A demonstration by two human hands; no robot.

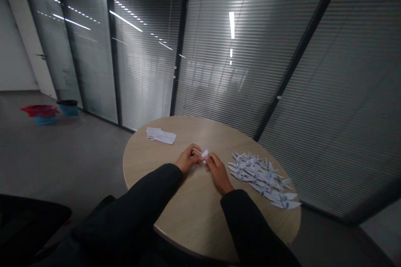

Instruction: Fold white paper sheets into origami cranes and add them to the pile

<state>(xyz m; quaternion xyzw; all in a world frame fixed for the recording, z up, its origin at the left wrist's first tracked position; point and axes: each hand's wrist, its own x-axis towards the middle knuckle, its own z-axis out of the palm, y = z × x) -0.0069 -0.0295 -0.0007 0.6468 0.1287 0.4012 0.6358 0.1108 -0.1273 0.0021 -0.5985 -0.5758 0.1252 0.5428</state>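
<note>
A small piece of folded white paper [204, 155] is pinched between my left hand [188, 158] and my right hand [218, 167], above the middle of a round light-wood table [200, 212]. Its exact folds are too small to make out. To the right of my right hand lies a dense pile of pale origami cranes [260, 179], not touching it. Beyond my left hand, near the far edge, rest a few loose white paper slips [161, 135].
Glass partitions with slatted blinds [219, 58] curve behind the table. A dark chair back [28, 221] sits at lower left. On the grey floor at far left stand a red-and-blue stack of basins [40, 113] and a blue bin [68, 107], near a white door [29, 37].
</note>
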